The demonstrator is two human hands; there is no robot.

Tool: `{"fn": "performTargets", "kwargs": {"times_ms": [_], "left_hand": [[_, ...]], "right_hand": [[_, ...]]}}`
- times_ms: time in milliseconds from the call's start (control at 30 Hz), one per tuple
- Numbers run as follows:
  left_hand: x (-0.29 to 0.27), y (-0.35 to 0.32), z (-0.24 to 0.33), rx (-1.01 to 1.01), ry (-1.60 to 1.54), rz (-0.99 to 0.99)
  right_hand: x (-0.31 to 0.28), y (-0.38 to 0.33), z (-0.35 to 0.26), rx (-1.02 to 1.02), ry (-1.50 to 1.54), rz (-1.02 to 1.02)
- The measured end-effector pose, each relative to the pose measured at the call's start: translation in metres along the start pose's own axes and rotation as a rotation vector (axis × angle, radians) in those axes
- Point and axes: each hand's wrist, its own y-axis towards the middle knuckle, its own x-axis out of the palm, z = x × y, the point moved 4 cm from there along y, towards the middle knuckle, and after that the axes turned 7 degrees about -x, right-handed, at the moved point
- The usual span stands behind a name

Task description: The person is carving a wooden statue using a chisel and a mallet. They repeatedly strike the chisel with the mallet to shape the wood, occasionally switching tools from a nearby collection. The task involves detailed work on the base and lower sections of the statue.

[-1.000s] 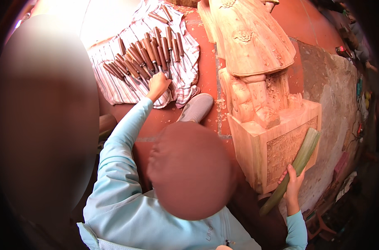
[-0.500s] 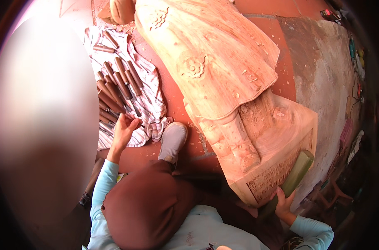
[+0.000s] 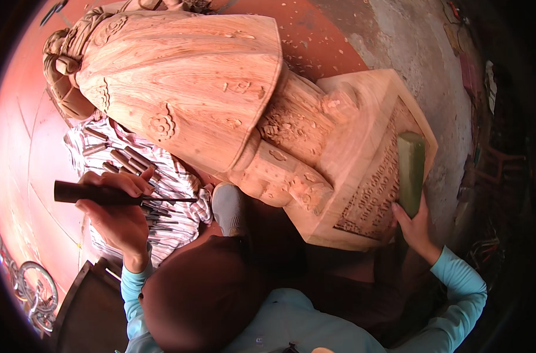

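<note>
Brown chisel (image 3: pixel 97 193): smooth, dark, rounded handle with a slim metal shank pointing right; it is held up in the left hand, its handle overlapping the cloth's left edge in this view.
Green club (image 3: pixel 410 176): thick, with a flat, paler upper end; it stands nearly upright in the right hand, in front of the base's lettered panel. Whether it touches the panel, I cannot tell.
Wooden statue (image 3: pixel 179 82): pale reddish grain, a robe carved with cloud-like scrolls, loose chips on its surface.
Base (image 3: pixel 362 141): blocky, at the statue's right end; raised lettering fills its sunken panel.
Striped cloth (image 3: pixel 176 232): spread beside the statue, carrying many brown-handled tools (image 3: pixel 126 160), some near its far-left corner.
Grey shoe (image 3: pixel 228 206): just beside the cloth's right edge.
Left hand (image 3: pixel 118 220): raised, fingers wrapped over the chisel's handle, thumb beneath.
Right hand (image 3: pixel 415 229): clamped around the club's lower part, thumb on its left side, forearm angled in from lower right.
</note>
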Motion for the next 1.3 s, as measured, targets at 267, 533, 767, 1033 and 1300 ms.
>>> {"fn": "performTargets", "kwargs": {"times_ms": [267, 533, 767, 1033, 1300], "left_hand": [[0.203, -0.06, 0.05, 0.688, 0.715, -1.273], [0.23, -0.15, -0.011, 1.109, 0.54, -1.383], [0.235, -0.164, -0.018, 1.054, 0.486, -1.384], [0.237, -0.156, -0.017, 0.982, 0.496, -1.238], [0.239, -0.148, -0.005, 0.94, 0.447, -1.236]], "right_hand": [[0.008, -0.042, -0.003, -0.301, -0.146, 0.303], [0.048, -0.155, 0.023, -0.556, -0.227, 0.62], [0.087, -0.191, 0.042, -0.697, -0.329, 0.591], [0.099, -0.204, 0.046, -0.485, -0.162, 0.576], [0.093, -0.207, 0.015, -0.618, -0.272, 0.546]]}}
